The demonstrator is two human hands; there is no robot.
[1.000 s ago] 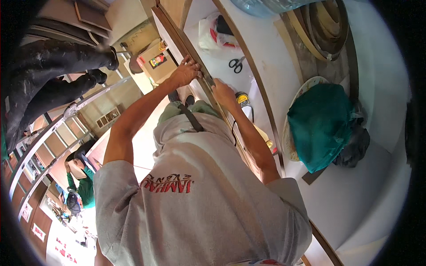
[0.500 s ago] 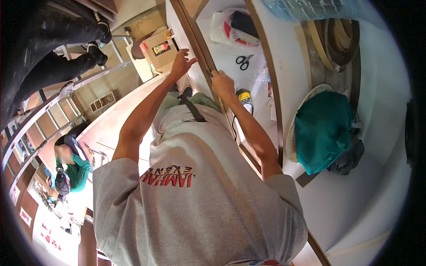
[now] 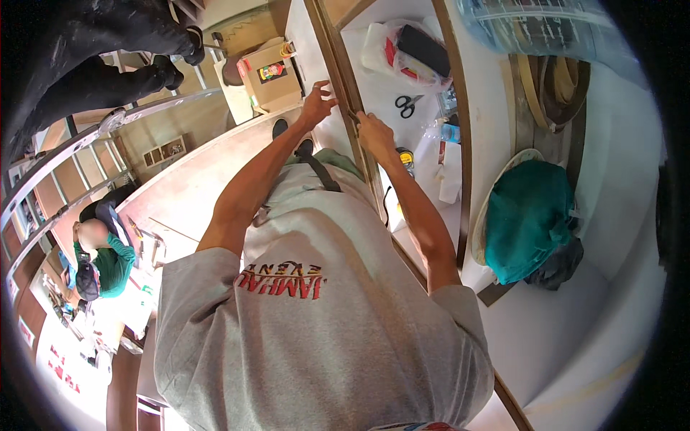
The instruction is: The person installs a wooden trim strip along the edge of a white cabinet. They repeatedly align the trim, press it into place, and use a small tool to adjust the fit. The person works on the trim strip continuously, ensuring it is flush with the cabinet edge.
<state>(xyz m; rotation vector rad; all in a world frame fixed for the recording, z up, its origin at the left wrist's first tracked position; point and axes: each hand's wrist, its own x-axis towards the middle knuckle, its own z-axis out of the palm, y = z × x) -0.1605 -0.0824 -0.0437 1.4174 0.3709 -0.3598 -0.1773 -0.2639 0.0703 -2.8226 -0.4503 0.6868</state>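
My left hand [image 3: 318, 105] is beside the brown edge [image 3: 332, 54] of a white panel, its fingers apart and nothing seen in them. Across that edge, my right hand [image 3: 375, 136] is closed at the same brown strip. A thin dark piece shows at its fingertips, too small to name. Beyond the right hand, black-handled scissors [image 3: 408, 106] lie on the white surface inside the compartment. A yellow and black tape measure [image 3: 406, 159] rests close to my right forearm. Farther in is a clear plastic bag [image 3: 392, 61] with a black object on it.
To the right are a teal cloth bundle [image 3: 530, 215], coiled edging strips [image 3: 535, 86] and a large clear blue bottle [image 3: 539, 25]. A cardboard box [image 3: 277, 90] stands ahead left. Dark-trousered legs [image 3: 108, 43] are by a metal ladder [image 3: 72, 151]; a person in green [image 3: 111, 266] is lower left.
The view has shifted, so the panel and compartment sit farther right and lower. Both hands stay at the brown edge, the right one still closed.
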